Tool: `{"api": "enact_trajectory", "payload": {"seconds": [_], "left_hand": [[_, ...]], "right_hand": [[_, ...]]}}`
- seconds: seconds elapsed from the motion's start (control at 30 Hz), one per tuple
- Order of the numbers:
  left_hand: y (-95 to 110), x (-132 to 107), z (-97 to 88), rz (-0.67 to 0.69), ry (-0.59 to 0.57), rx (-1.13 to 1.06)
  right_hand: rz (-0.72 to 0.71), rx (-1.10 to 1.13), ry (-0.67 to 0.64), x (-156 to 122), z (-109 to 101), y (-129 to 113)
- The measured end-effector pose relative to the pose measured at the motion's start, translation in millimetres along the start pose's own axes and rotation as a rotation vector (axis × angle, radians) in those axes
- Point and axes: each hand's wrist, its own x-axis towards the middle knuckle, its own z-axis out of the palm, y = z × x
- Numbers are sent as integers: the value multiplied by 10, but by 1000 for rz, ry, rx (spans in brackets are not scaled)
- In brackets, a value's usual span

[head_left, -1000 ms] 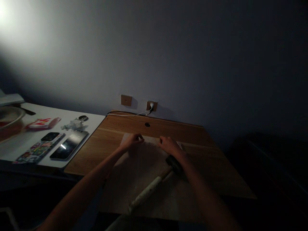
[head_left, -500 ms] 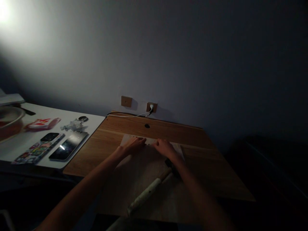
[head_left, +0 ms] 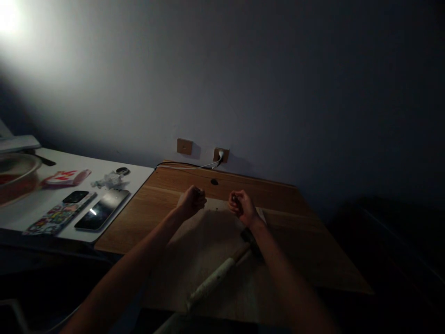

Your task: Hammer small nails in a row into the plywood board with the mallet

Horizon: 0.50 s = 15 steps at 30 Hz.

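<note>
The room is dim. My left hand [head_left: 192, 200] is curled into a loose fist just above the far edge of a pale board [head_left: 208, 250] lying on the wooden desk [head_left: 306, 246]. My right hand [head_left: 241, 205] is also closed, pinching something small and shiny that I cannot make out. The two hands hover a little apart, raised off the board. A mallet [head_left: 222, 273] with a black head and a pale worn handle lies on the board under my right forearm, its head partly hidden.
A white table [head_left: 41, 208] adjoins the desk on the left, bearing two phones [head_left: 102, 209], a patterned case [head_left: 55, 217], a red packet [head_left: 64, 177], crumpled paper and a bowl [head_left: 15, 169]. Wall sockets [head_left: 220, 154] with a white cable sit behind the desk. Darkness fills the right.
Both hands have lifted off the board's far edge and closed into fists, the right one now pinching a small shiny thing. The mallet has not moved.
</note>
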Motion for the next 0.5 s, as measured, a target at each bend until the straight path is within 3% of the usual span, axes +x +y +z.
{"api": "enact_trajectory", "payload": {"seconds": [0.1, 0.27, 0.5], "left_hand": [[6, -70, -25, -119, -7, -275], [-51, -177, 26, -212, 88, -461], [-160, -286, 57, -256, 280, -497]], "right_hand": [[27, -38, 0, 22, 86, -6], [117, -446, 22, 24, 346, 1], [27, -787, -79, -41, 447, -179]]}}
